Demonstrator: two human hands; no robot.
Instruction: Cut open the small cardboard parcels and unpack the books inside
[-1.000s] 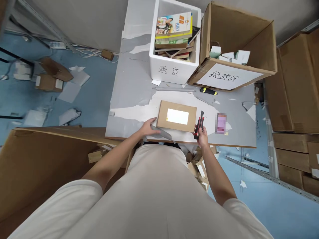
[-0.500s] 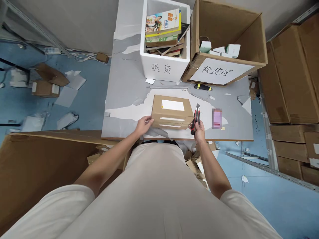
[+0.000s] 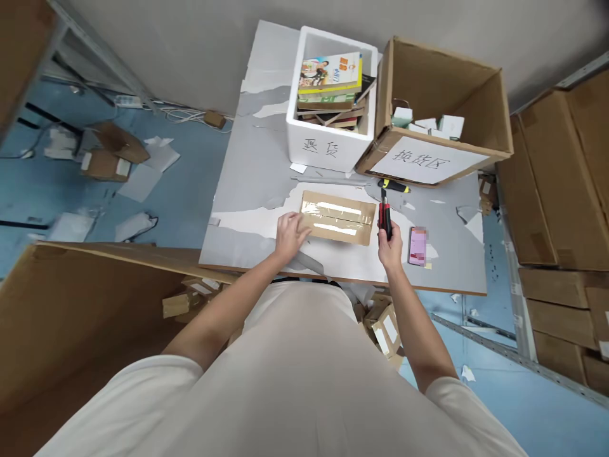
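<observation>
A closed brown cardboard box (image 3: pixel 337 219) lies on the table, a face with a taped seam and two white strips turned up. My left hand (image 3: pixel 290 238) grips its left end, the fingers bent over the near corner. Just off the box's right end, my right hand (image 3: pixel 391 247) is closed around a red and black box cutter (image 3: pixel 384 216) whose tip points away from me. To the right of that hand lies a phone (image 3: pixel 417 246) with a pinkish, blurred screen.
Behind the box stand a white foam bin (image 3: pixel 328 149) of books and a large carton (image 3: pixel 440 139) holding small white-green boxes. A yellow and black cutter (image 3: pixel 394 186) lies before the carton. Below left is a big open carton (image 3: pixel 95 304); stacked cartons (image 3: pixel 533 184) line the right.
The box has been turned so that its taped seam side faces up instead of the labelled face. My right hand with the box cutter has moved slightly away from it. The camera view has shifted.
</observation>
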